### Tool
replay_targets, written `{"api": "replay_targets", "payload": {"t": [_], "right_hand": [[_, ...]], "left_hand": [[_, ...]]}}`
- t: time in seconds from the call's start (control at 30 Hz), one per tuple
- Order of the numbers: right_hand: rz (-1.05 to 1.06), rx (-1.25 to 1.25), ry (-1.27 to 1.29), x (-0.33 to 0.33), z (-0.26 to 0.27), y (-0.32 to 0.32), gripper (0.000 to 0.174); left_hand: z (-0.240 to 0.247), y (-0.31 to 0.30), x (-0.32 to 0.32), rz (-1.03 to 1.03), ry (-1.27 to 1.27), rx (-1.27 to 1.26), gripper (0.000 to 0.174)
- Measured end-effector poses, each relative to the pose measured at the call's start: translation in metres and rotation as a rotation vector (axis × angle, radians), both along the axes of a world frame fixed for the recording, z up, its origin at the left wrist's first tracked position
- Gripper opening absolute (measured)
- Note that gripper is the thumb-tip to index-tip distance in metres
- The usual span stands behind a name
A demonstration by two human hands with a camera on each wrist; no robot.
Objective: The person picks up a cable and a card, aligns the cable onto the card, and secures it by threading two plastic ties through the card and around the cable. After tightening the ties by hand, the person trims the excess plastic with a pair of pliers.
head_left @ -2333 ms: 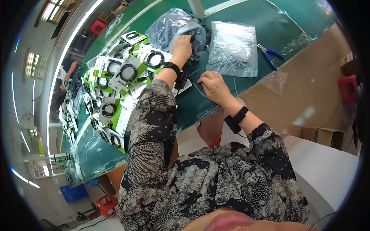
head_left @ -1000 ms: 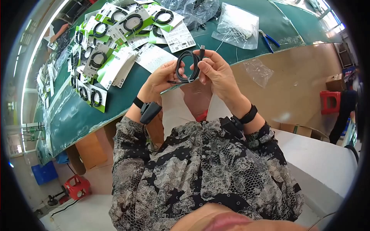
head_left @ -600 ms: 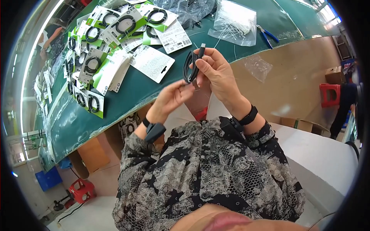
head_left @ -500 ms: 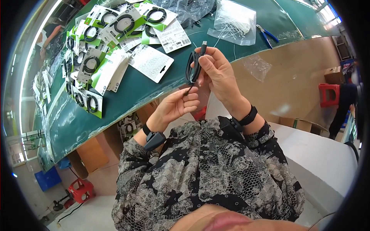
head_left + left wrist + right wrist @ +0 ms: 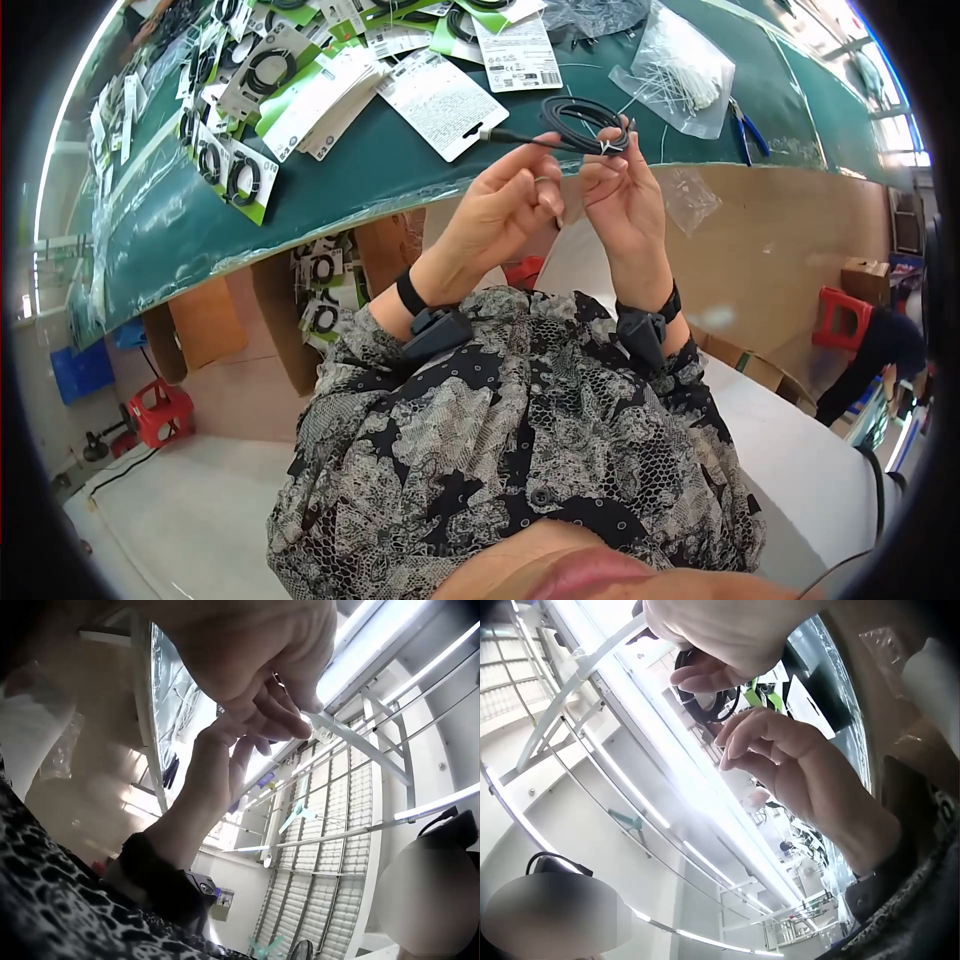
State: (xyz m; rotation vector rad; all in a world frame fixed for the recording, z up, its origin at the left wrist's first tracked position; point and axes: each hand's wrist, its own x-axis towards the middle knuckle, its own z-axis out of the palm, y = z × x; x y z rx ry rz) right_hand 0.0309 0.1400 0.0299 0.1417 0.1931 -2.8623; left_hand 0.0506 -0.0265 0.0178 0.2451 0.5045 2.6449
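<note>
In the head view a black coiled cable hangs over the table's front edge. My right hand pinches the near side of its loops between thumb and fingers, by a pale tie. A straight end with a light metal plug sticks out left of the coil. My left hand has bent fingers, its index fingertip right at that cable end; whether it grips the cable I cannot tell. The right wrist view shows dark loops under my right fingers, with my left hand close below.
Carded cable packs cover the left of the green table. A white printed card lies before the coil. Behind and right are a bag of white cable ties and blue pliers. A red stool stands at right.
My left hand first reaches into the grey bag, then holds the coil with my right. It pinches a loose end below, then rises beside the coil, which tips flatter in my right hand.
</note>
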Motion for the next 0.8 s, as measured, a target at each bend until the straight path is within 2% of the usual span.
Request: {"api": "replay_targets", "payload": {"t": [0.17, 0.27, 0.43, 0.53, 0.6, 0.7, 0.77, 0.8], "right_hand": [[-0.033, -0.1, -0.143, 0.013, -0.005, -0.005, 0.021], [-0.034, -0.106, -0.172, 0.019, -0.01, -0.004, 0.022], [-0.007, -0.132, -0.185, 0.027, -0.015, -0.006, 0.02], [0.014, -0.159, -0.179, 0.03, -0.017, -0.006, 0.02], [0.036, -0.196, -0.151, 0.032, -0.019, -0.008, 0.022], [0.011, -0.146, -0.143, 0.036, -0.023, -0.014, 0.023], [-0.004, -0.117, -0.136, 0.036, -0.03, -0.014, 0.023], [0.032, 0.027, -0.191, 0.032, -0.038, -0.014, 0.023]], "left_hand": [[-0.007, 0.007, -0.013, 0.034, -0.112, 0.15, 0.031], [-0.013, 0.011, -0.014, 0.038, -0.211, 0.143, 0.025], [-0.012, 0.013, -0.022, 0.032, -0.185, 0.124, 0.021], [-0.006, 0.018, -0.023, 0.105, -0.228, -0.052, 0.023], [-0.012, 0.019, -0.025, 0.07, -0.185, -0.01, 0.021], [-0.008, 0.021, -0.027, -0.002, -0.092, 0.078, 0.019], [0.013, 0.018, -0.02, -0.07, -0.146, -0.06, 0.019], [0.019, 0.015, -0.019, -0.103, -0.174, -0.131, 0.019]]}}
